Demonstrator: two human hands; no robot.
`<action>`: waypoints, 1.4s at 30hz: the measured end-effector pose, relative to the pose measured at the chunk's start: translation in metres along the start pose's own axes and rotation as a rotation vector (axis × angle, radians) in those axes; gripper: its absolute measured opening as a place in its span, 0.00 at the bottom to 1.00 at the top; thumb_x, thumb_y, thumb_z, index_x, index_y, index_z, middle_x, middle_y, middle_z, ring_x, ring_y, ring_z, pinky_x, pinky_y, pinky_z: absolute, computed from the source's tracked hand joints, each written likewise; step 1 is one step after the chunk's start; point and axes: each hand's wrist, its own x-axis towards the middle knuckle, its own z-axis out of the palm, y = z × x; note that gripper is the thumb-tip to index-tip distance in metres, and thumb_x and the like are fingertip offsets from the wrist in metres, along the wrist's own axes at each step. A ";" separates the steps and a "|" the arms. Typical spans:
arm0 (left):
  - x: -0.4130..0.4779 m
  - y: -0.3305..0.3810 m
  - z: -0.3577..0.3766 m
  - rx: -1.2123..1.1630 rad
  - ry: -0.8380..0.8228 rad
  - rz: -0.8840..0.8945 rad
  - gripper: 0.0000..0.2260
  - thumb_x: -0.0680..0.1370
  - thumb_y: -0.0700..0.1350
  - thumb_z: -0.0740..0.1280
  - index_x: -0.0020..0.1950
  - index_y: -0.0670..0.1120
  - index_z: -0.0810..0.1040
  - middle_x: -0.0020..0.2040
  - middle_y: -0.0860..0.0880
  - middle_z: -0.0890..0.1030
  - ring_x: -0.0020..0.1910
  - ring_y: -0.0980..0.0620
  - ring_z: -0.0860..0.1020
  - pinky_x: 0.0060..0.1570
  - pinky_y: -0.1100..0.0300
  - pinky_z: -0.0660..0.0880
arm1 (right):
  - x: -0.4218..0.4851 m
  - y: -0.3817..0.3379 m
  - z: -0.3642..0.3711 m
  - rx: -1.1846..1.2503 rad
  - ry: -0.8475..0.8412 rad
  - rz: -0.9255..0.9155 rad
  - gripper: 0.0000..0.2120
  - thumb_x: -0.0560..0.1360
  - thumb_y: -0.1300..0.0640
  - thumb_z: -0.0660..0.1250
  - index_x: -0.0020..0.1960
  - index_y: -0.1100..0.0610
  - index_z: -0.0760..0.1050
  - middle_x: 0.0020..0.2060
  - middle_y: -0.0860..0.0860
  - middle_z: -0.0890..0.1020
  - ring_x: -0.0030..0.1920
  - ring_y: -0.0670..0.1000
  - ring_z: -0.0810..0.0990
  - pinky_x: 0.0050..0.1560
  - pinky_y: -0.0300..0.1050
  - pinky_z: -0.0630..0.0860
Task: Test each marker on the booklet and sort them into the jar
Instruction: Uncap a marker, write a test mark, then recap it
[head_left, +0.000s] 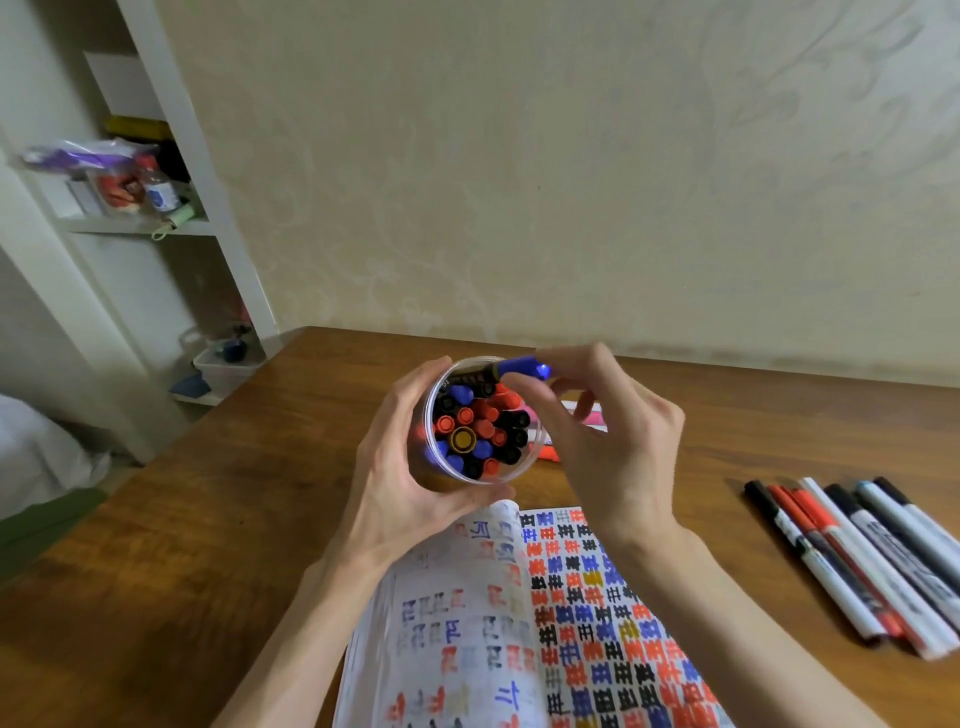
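Jar: clear plastic, at the centre of the frame, with its open mouth turned toward the camera. Whether its base rests on the counter cannot be determined. It is packed with capped markers in red, blue and black; one cap near the middle has a yellow ring.

Left hand: wrapped around the left and near sides of the jar, with fingers curled along the wall and the thumb along the near rim.

Right hand: pinches a blue marker between thumb and fingertips. The marker lies almost level across the far rim of the jar, its dark end over the mouth and its blue end in the fingers.

Booklet: lies open on the counter at the lower centre of the frame, just below the jar. The right page is covered with rows of red, blue, black and yellow characters. The left page carries fainter marks.

Loose markers: a row lying side by side on the counter at the right edge of the frame, well apart from the jar.

Pink and red items lie on the counter behind the right hand, mostly hidden. A white shelf unit holding assorted articles stands at the upper left.
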 end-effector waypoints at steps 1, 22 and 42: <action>0.000 0.000 0.000 0.008 0.003 0.002 0.49 0.63 0.59 0.84 0.78 0.48 0.65 0.74 0.49 0.73 0.74 0.50 0.73 0.68 0.56 0.75 | -0.002 0.002 0.002 -0.018 0.008 -0.020 0.07 0.76 0.57 0.78 0.52 0.60 0.85 0.41 0.50 0.87 0.38 0.49 0.84 0.36 0.46 0.80; 0.020 0.001 -0.008 -0.258 0.395 -0.448 0.36 0.69 0.66 0.76 0.74 0.64 0.67 0.76 0.57 0.71 0.72 0.62 0.68 0.63 0.65 0.67 | -0.004 0.019 0.001 -0.001 -0.328 0.281 0.10 0.81 0.50 0.65 0.57 0.49 0.84 0.58 0.45 0.74 0.61 0.47 0.77 0.61 0.53 0.78; 0.010 -0.016 0.007 -0.292 0.196 -0.464 0.47 0.70 0.49 0.82 0.82 0.55 0.59 0.78 0.55 0.69 0.74 0.60 0.71 0.71 0.51 0.73 | -0.039 0.104 -0.066 -0.567 -0.748 0.450 0.11 0.81 0.49 0.72 0.61 0.50 0.83 0.57 0.50 0.82 0.55 0.47 0.72 0.52 0.44 0.72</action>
